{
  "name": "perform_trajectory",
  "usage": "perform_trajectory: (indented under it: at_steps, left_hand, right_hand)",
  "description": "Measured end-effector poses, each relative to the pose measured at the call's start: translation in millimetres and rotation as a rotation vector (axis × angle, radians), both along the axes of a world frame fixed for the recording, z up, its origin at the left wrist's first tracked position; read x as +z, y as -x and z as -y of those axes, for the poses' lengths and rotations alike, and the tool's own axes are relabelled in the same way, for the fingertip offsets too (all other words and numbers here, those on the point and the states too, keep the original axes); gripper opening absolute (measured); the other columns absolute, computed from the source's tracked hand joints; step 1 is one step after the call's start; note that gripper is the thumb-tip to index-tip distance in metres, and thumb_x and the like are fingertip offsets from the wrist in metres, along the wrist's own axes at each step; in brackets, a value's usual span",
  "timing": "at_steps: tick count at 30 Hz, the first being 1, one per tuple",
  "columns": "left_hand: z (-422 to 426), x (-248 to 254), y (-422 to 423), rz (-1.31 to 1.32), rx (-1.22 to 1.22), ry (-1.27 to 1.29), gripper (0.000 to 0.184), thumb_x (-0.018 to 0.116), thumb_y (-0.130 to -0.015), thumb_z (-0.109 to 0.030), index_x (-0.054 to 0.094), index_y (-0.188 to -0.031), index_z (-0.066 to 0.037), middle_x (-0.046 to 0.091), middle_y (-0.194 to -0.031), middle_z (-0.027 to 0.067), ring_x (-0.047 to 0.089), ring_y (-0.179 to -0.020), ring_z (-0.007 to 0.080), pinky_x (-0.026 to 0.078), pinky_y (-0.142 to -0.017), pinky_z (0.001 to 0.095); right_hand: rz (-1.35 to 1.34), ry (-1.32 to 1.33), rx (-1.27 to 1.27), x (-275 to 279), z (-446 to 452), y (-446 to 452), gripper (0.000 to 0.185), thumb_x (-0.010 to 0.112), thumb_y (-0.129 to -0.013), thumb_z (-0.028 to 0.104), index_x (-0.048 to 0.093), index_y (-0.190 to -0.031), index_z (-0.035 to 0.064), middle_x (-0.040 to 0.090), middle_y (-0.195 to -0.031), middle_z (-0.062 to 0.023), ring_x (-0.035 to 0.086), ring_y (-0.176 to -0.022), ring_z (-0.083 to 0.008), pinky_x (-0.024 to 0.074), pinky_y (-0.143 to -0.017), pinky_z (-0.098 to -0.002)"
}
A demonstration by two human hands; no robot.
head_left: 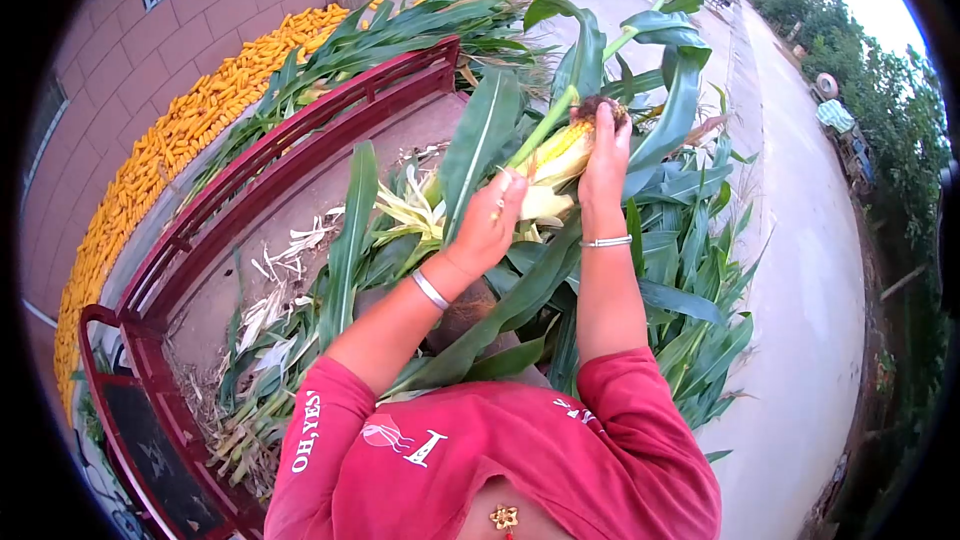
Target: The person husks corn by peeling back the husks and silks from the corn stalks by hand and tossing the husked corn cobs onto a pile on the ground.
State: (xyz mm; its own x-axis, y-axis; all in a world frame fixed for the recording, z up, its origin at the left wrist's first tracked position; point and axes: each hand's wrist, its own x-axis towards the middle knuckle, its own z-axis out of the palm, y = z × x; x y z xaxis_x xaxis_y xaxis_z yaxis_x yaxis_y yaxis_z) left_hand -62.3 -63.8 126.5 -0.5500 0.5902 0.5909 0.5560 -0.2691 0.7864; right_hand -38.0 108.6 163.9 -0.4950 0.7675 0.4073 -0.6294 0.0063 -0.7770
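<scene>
A corn ear [562, 154] with yellow kernels showing and its pale husk partly peeled hangs on a long green stalk [548, 122]. My left hand [488, 222] is closed round the stalk and husk at the ear's left side. Against the ear's right side and its brown silk tip, my right hand [604, 165] is wrapped, fingers pointing up. Long green leaves [482, 140] spread around both hands. Peeled pale husks [420, 208] are left of my left hand.
A red metal-railed cart bed [290, 155] curves along the left. Beyond it, yellow corn ears [160, 165] are piled against a brick wall [130, 60]. Cut stalks [690, 270] lie to the right, beside a concrete road [800, 290]. Loose dry husks [265, 310] lie on the cart bed.
</scene>
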Motion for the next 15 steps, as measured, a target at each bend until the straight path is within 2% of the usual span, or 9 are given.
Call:
perform_trajectory:
  at_steps: [2, 3, 4, 6, 7, 10, 12, 13, 15]
  left_hand:
    - [-2.0, -8.0, -2.0, 0.107, 0.068, -0.049, 0.028, 0.039, -0.102, -0.023, 0.054, -0.097, 0.001, 0.055, -0.079, 0.0137, 0.053, -0.073, 0.023, 0.044, -0.069, 0.0335]
    - [-4.5, -3.9, -8.6, 0.159, 0.064, -0.11, 0.032, 0.038, -0.102, -0.025, 0.054, -0.095, 0.001, 0.055, -0.076, 0.0122, 0.053, -0.071, 0.0193, 0.043, -0.067, 0.0335]
    - [-4.4, -7.0, -10.1, 0.162, 0.064, -0.106, 0.032, 0.038, -0.102, -0.025, 0.054, -0.095, 0.001, 0.055, -0.076, 0.0122, 0.053, -0.071, 0.0193, 0.043, -0.067, 0.0335]
    - [-1.2, -16.8, -15.6, 0.27, 0.085, 0.04, 0.033, 0.038, -0.102, -0.025, 0.055, -0.093, 0.002, 0.056, -0.074, 0.0104, 0.053, -0.068, 0.0178, 0.043, -0.065, 0.0346]
    - [7.1, -22.5, -18.9, 0.273, 0.083, 0.043, 0.033, 0.038, -0.102, -0.025, 0.055, -0.093, 0.002, 0.056, -0.074, 0.0104, 0.053, -0.068, 0.0178, 0.043, -0.065, 0.0346]
    - [50.4, -38.9, -24.8, 0.231, -0.002, 0.093, 0.032, 0.039, -0.102, -0.023, 0.055, -0.091, 0.002, 0.057, -0.073, 0.011, 0.054, -0.066, 0.0198, 0.043, -0.062, 0.0344]
    - [75.8, -40.5, -30.0, 0.078, -0.022, 0.254, 0.026, 0.043, -0.1, -0.019, 0.055, -0.088, 0.001, 0.055, -0.071, 0.013, 0.054, -0.066, 0.0262, 0.043, -0.064, 0.0349]
    - [74.1, -41.6, -26.3, 0.079, -0.024, 0.256, 0.026, 0.043, -0.1, -0.019, 0.055, -0.088, 0.001, 0.055, -0.071, 0.013, 0.054, -0.066, 0.0262, 0.043, -0.064, 0.0349]
    - [73.1, -46.6, -25.1, -0.226, -0.078, 0.171, 0.019, 0.049, -0.096, -0.014, 0.053, -0.083, -0.001, 0.052, -0.07, 0.0144, 0.051, -0.066, 0.033, 0.043, -0.067, 0.0374]
  right_hand:
    - [0.247, 0.036, -0.176, -5.5, 21.2, -7.8, 0.06, 0.067, -0.087, 0.018, 0.034, -0.133, -0.0018, 0.052, -0.116, -0.0099, 0.051, -0.104, -0.0163, 0.0413, -0.091, -0.0268]
    - [0.326, -0.054, -0.273, -22.4, 22.0, -4.2, 0.077, 0.073, -0.079, 0.01, 0.025, -0.138, -0.0024, 0.05, -0.12, -0.0129, 0.051, -0.107, -0.0195, 0.0424, -0.092, -0.0281]
    - [0.329, -0.05, -0.273, -32.1, 18.3, -2.1, 0.077, 0.073, -0.079, 0.01, 0.025, -0.138, -0.0024, 0.05, -0.12, -0.0129, 0.051, -0.107, -0.0195, 0.0424, -0.092, -0.0281]
    - [0.086, 0.133, -0.15, -46.2, 11.8, 1.4, 0.078, 0.074, -0.075, 0.001, 0.026, -0.137, -0.0023, 0.051, -0.119, -0.0131, 0.053, -0.104, -0.0201, 0.0451, -0.09, -0.03]
    - [0.047, 0.11, -0.168, -48.7, 10.0, 2.8, 0.076, 0.073, -0.074, -0.003, 0.029, -0.135, -0.0031, 0.052, -0.116, -0.0123, 0.055, -0.099, -0.02, 0.0472, -0.087, -0.0317]
    - [0.023, 0.072, -0.133, -48.9, 7.4, 4.2, 0.073, 0.073, -0.074, -0.002, 0.031, -0.134, -0.0045, 0.052, -0.115, -0.012, 0.055, -0.097, -0.0196, 0.0474, -0.086, -0.031]
    - [0.106, 0.09, -0.162, -50.5, 11.7, 5.3, 0.076, 0.074, -0.074, 0.0, 0.03, -0.135, -0.0069, 0.051, -0.118, -0.0133, 0.054, -0.1, -0.0201, 0.0457, -0.089, -0.0307]
    - [0.077, 0.055, -0.163, -51.5, 10.7, 9.0, 0.078, 0.075, -0.074, 0.002, 0.028, -0.136, -0.0082, 0.051, -0.119, -0.0139, 0.053, -0.102, -0.0206, 0.0444, -0.09, -0.0308]
    - [0.08, 0.04, -0.138, -60.0, 10.9, 8.0, 0.084, 0.077, -0.075, 0.009, 0.024, -0.137, -0.0119, 0.049, -0.123, -0.0155, 0.05, -0.107, -0.0223, 0.041, -0.095, -0.0318]
